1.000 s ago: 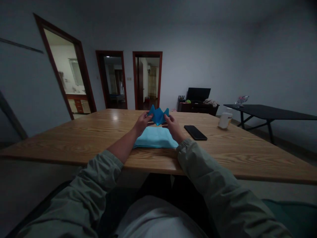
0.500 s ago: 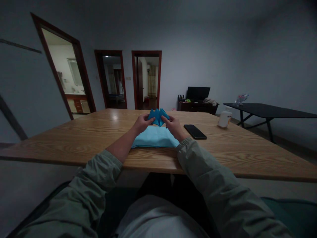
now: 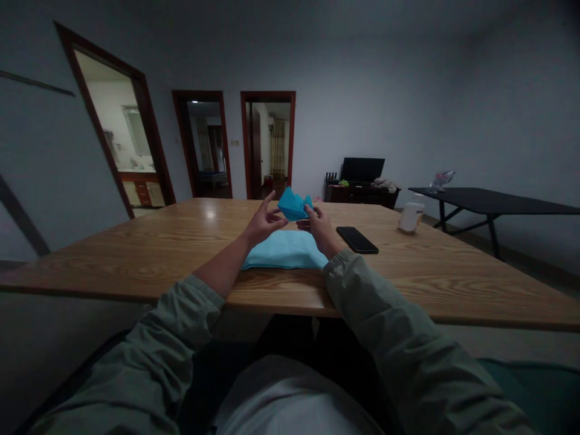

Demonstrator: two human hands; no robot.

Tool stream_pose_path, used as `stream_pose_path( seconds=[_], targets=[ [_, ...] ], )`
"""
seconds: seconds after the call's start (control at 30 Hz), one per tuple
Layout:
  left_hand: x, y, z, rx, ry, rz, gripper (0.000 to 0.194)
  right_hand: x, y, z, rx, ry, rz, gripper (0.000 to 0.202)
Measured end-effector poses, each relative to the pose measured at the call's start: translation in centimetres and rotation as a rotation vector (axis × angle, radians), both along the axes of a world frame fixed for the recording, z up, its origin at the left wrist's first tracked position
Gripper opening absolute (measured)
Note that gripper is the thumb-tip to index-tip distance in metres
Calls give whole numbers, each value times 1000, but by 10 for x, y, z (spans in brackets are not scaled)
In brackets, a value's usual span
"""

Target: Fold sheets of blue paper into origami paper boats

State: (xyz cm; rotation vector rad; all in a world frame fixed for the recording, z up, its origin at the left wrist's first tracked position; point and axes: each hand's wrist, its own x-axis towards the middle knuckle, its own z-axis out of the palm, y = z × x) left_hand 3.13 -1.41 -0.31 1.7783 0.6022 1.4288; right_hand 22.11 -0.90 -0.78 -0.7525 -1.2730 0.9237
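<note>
A piece of folded blue paper point(image 3: 292, 205), with pointed peaks along its top, is up in the air over the table. My right hand point(image 3: 319, 229) pinches its right side between thumb and fingers. To the left of the paper is my left hand point(image 3: 261, 225), its fingers spread and the thumb extended, with nothing held; whether a fingertip touches the paper I cannot tell. Below both hands a light blue folded cloth-like sheet point(image 3: 283, 251) lies flat on the wooden table point(image 3: 181, 266), partly covered from view by my forearms.
Right of my right hand lies a black phone point(image 3: 357, 240). A white bottle point(image 3: 411, 216) stands farther right. Beyond the table are a black table point(image 3: 493, 200) with a clear plastic item on it, and a TV point(image 3: 362, 170) on a dark cabinet.
My left hand has let go of the folded paper and opened its fingers. The paper has turned and risen slightly, now held by my right hand only.
</note>
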Motion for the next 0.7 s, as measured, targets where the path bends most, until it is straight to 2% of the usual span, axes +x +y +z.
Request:
stream_pose_path(
  seconds=[0.07, 0.17, 0.27, 0.4, 0.53, 0.6, 0.7],
  targets=[
    [1, -3, 0, 148, 82, 129, 96, 1, 1, -1, -25, -4, -7, 39],
    [2, -8, 2, 389, 189, 309, 60, 2, 2, -3, -55, -73, -29, 38],
    [2, -10, 5, 512, 277, 381, 29, 2, 1, -3, -85, -148, -15, 42],
    [0, -10, 8, 490, 260, 462, 20, -1, -8, 0, -22, -201, 19, 54],
    [-2, -9, 10, 400, 158, 488, 19, -3, -17, 0, 203, -337, 4, 68],
    [-2, -9, 11, 392, 145, 475, 18, -3, -18, -1, 286, -398, -34, 63],
    [0, -8, 10, 397, 144, 447, 13, -3, -16, -1, 306, -374, -103, 47]
  ],
)
